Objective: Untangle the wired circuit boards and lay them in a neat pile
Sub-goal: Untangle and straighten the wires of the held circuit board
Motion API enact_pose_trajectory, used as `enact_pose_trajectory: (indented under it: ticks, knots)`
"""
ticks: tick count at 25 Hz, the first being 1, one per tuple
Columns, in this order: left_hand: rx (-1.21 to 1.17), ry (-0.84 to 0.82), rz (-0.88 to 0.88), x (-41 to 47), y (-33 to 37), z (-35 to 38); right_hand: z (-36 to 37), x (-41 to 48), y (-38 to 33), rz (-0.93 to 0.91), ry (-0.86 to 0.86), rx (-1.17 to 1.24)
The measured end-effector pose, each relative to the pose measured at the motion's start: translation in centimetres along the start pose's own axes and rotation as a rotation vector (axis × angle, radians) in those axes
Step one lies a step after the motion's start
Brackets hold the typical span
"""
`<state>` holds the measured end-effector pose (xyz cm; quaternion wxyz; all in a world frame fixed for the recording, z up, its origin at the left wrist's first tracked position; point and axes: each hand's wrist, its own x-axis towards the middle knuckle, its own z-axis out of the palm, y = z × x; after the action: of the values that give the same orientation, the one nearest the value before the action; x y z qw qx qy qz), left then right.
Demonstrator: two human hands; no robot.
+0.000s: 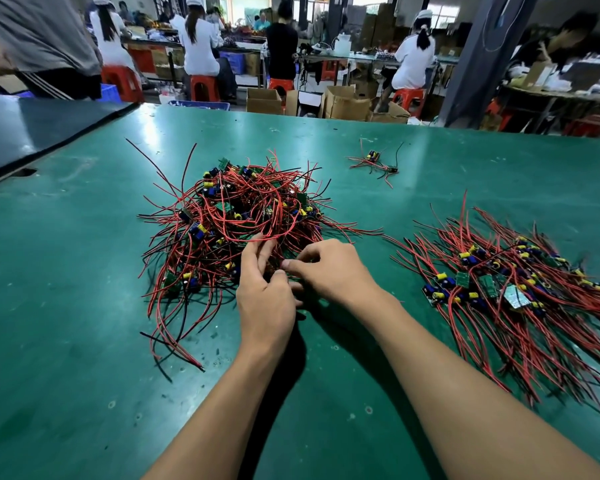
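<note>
A tangled heap of small green circuit boards with red and black wires (236,216) lies in the middle of the green table (66,306). At the heap's near edge my left hand (264,289) pinches red wires, its fingertips reaching into the tangle. Right beside it, my right hand (329,268) has its fingers curled onto the same spot, thumb against the left fingers; what it pinches is hidden under the fingers. To the right lies a sorted pile of boards (506,282), its wires combed out toward the near right.
A small separate cluster of two or three wired boards (376,161) lies farther back. A dark panel (32,129) borders the table at far left. Beyond the far edge stand cardboard boxes (343,102), red stools and several seated workers.
</note>
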<state>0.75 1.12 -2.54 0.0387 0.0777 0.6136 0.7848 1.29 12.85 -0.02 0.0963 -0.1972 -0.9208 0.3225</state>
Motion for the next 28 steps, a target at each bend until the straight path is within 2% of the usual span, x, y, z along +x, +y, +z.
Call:
enact_pose_trajectory:
  ticks: [3,6,8,12,14,16,18,21,24,28]
  knots:
    - [0.004,-0.009,-0.002,-0.1,0.2,0.0,-2.1,-1.4,1.0,0.040,-0.033,0.208]
    - [0.082,-0.017,0.021,-0.6,0.3,0.3,-4.3,-3.6,2.5,0.219,-0.142,0.705]
    - [0.112,-0.033,0.030,-1.5,0.4,0.7,-5.0,-5.0,3.2,0.320,-0.213,0.918]
    - [0.148,-0.062,0.016,-2.8,0.8,1.4,-4.8,-7.0,4.6,0.338,-0.256,1.187]
    - [0.206,-0.192,0.022,-3.1,0.9,1.8,-4.7,-7.5,4.9,0.325,-0.342,1.336]
    - [0.216,-0.338,0.029,-3.6,0.9,2.1,-4.7,-7.7,4.7,0.323,-0.414,1.349]
    - [0.190,-0.402,0.044,-3.7,0.9,2.1,-4.5,-7.6,4.6,0.299,-0.440,1.301]
    - [0.144,-0.382,0.031,-3.5,0.8,2.1,-4.0,-7.7,4.7,0.227,-0.447,1.243]
    - [0.084,-0.394,-0.027,-3.4,0.8,2.2,-3.7,-7.8,4.8,0.196,-0.374,1.160]
    - [0.098,-0.385,-0.017,-3.2,0.7,1.9,-3.7,-8.0,5.1,0.156,-0.254,0.835]
